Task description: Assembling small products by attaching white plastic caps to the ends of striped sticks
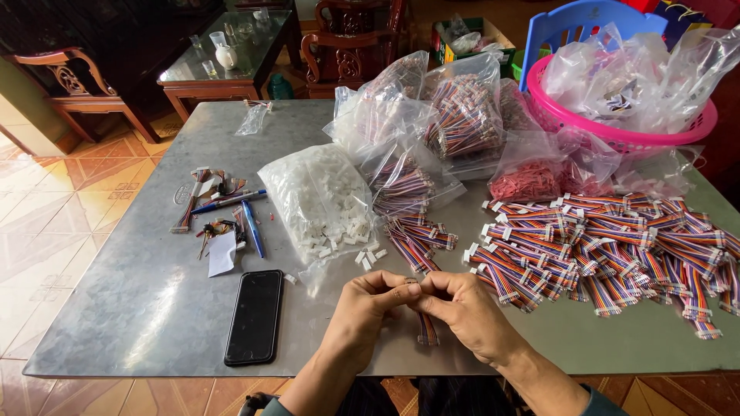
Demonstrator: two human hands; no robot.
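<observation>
Both hands meet over the near edge of the grey bench. The left hand and the right hand are each pinched shut on one short ribbon cable, whose striped tail hangs down between them just above the bench top. The top end of the cable is buried under the fingertips, so whether a white plug sits there is not clear.

The cable looks light and limp, likely to flop if held by the wires; the firmer hold is probably at the small hard end piece, which seems stiff but tiny and easy to fumble.

To the right lies a heap of similar cables; ahead, a clear bag of white plugs has spilled a few pieces. A black phone lies to the left, beyond it a blue pen. A pink basket of bags sits far right, cut off by the frame edge. The contents of the basket's bags are hard to make out.
</observation>
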